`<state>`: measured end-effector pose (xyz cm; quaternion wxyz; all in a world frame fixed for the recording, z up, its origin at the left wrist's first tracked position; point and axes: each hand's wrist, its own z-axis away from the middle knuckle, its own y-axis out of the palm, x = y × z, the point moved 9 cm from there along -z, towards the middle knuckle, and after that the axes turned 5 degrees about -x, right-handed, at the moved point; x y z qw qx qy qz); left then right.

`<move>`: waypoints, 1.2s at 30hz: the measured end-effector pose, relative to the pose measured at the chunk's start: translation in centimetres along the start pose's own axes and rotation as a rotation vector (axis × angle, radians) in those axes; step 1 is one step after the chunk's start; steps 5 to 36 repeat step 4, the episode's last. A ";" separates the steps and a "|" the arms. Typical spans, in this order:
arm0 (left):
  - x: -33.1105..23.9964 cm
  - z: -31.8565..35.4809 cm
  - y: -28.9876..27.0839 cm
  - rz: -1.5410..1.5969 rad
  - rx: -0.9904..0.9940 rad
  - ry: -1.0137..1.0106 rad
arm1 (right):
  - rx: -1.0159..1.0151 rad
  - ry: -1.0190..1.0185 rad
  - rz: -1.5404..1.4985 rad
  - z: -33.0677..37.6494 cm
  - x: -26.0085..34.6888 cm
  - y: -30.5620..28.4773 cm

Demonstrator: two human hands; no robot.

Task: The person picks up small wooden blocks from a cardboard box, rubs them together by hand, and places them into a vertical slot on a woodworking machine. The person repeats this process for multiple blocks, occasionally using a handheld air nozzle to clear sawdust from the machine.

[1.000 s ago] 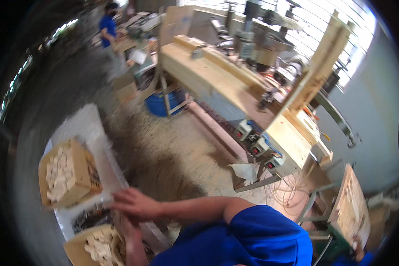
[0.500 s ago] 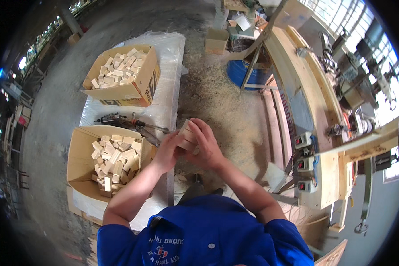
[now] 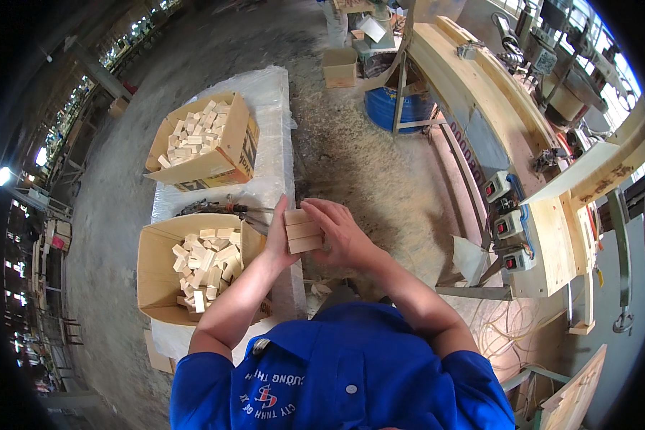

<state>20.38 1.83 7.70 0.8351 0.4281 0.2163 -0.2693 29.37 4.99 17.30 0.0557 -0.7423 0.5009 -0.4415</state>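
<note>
While the left hand presses flat against one end, the right hand wraps fingers over the other, clamping a stack of wooden blocks at centre frame. They look light, stiff, smooth and apt to slide apart, so squeeze the ends. Lower left, an open carton holds more on the wrapped tabletop.

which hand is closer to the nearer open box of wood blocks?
Left. The left hand is right beside the nearer cardboard box, at its right wall, pressing the small stack of wood blocks. The right hand grips the stack's far side, further from the box.
</note>
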 end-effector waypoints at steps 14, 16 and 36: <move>-1.3 0.6 -1.5 0.066 0.006 0.024 | -0.126 -0.056 -0.029 0.9 -0.3 0.4; -1.3 0.6 -1.5 0.066 0.006 0.024 | -0.126 -0.056 -0.029 0.9 -0.3 0.4; -1.3 0.6 -1.5 0.066 0.006 0.024 | -0.126 -0.056 -0.029 0.9 -0.3 0.4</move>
